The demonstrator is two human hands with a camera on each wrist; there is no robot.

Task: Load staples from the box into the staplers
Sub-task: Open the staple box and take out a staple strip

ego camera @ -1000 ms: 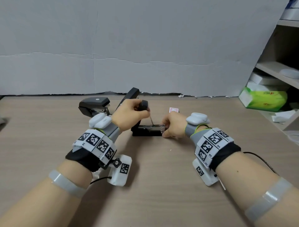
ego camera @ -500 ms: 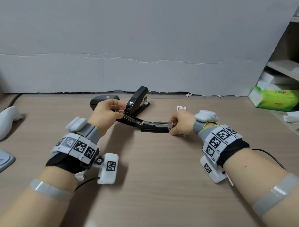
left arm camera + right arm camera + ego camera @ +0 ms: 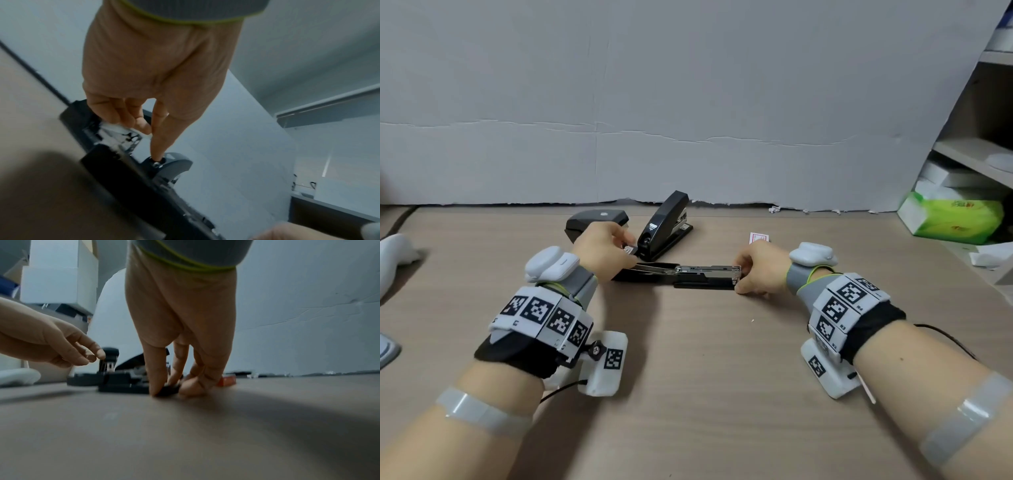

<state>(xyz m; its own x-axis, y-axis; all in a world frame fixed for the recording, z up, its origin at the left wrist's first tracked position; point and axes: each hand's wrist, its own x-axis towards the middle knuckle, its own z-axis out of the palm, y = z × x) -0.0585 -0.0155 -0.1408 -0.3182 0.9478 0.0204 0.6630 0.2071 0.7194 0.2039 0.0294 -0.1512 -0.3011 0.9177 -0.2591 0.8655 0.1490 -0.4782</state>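
A black stapler (image 3: pixel 705 273) lies opened flat on the wooden table (image 3: pixel 705 377) between my hands, its metal magazine facing up and its lid (image 3: pixel 643 272) folded out to the left. My right hand (image 3: pixel 739 277) pinches the stapler's front end against the table (image 3: pixel 170 389). My left hand (image 3: pixel 626 247) hovers over the lid end with loosely extended fingers (image 3: pixel 90 356); its index finger (image 3: pixel 159 146) touches the hinge part. A small red-and-white staple box (image 3: pixel 758 237) lies just behind my right hand.
Two more black staplers stand at the back: one tilted open (image 3: pixel 666 228), one closed (image 3: pixel 595 219) behind my left hand. A green tissue pack (image 3: pixel 955 219) and shelves (image 3: pixel 976 157) are at the right, a white object (image 3: pixel 393 253) at the left edge.
My left hand swung the stapler's lid from upright down to the left until it lay flat, then loosened its grip. My right hand kept holding the front end.
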